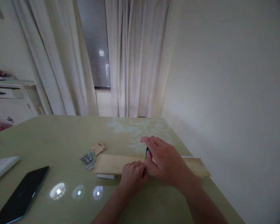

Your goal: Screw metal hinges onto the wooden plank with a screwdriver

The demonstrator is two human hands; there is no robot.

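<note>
A long pale wooden board (112,164) lies across the table, raised slightly on white pieces (105,176). My right hand (166,161) is closed around an upright dark green handle (147,152), like a screwdriver's, above the board's middle. Most of that tool is hidden by my fingers. Against the board's near edge rests my left hand (134,175), its fingers curled together just below the tool. Whatever those fingers pinch is hidden. Off the board's left end are metal brackets and screws (89,159) beside a small wooden piece (98,148).
A dark tablet-like device (22,194) lies at the table's left front, with a white object (3,168) beyond it. The greenish glossy table (67,133) has its right edge close to a bare wall (230,93). Curtains (142,62) and a white cabinet (11,105) stand behind.
</note>
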